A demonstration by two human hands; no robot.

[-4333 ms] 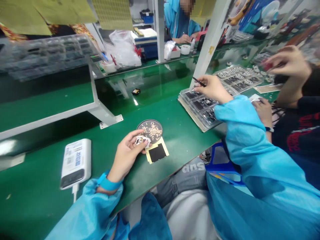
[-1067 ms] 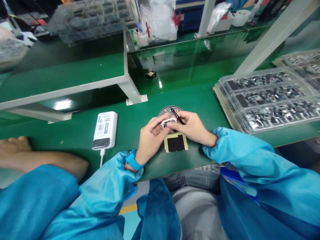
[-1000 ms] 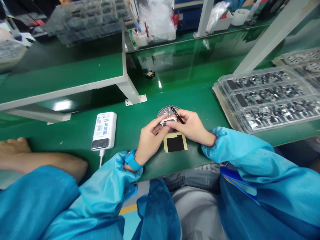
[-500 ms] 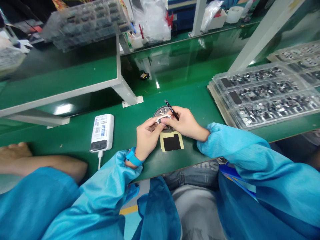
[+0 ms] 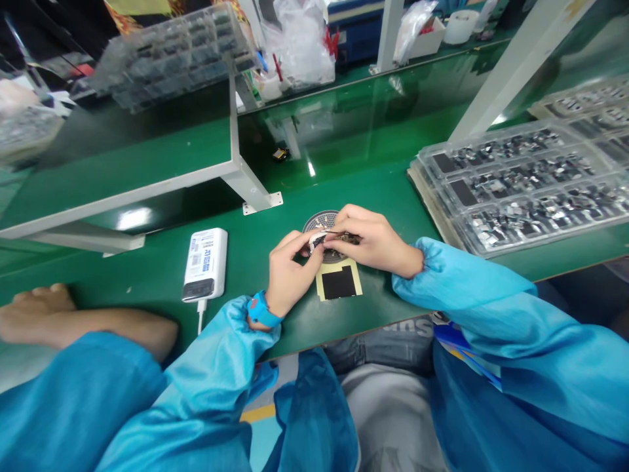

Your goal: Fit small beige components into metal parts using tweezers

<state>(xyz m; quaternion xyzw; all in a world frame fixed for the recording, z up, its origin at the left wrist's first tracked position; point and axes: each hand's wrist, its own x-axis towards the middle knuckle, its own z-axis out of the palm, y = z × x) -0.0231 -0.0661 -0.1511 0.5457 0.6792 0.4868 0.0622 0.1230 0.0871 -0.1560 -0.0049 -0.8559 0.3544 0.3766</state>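
Observation:
My left hand [image 5: 289, 272] pinches a small white part with dark areas [image 5: 317, 241] between thumb and fingers; its exact kind is too small to make out. Closed around slim dark tweezers [image 5: 340, 233], my right hand [image 5: 376, 242] has its fingertips close against that part. Fingers hide much of both things. Beneath the hands lies a round grey perforated dish [image 5: 319, 219] with small metallic bits in it. A yellow-backed sheet with a black rectangle [image 5: 339, 283] lies on the green table just in front of the dish.
A white power bank [image 5: 205, 265] with a cable lies left of my hands. Another person's forearm [image 5: 108, 324] rests farther left. Clear compartment trays of small parts [image 5: 521, 183] stand at right. A raised shelf's metal leg [image 5: 253, 187] stands behind, near a small black-and-yellow item [image 5: 280, 155].
The tweezers have swung from sticking up, lettering visible, to lying nearly flat toward the white part. My right hand has turned and shifted slightly right. The left hand still holds the part.

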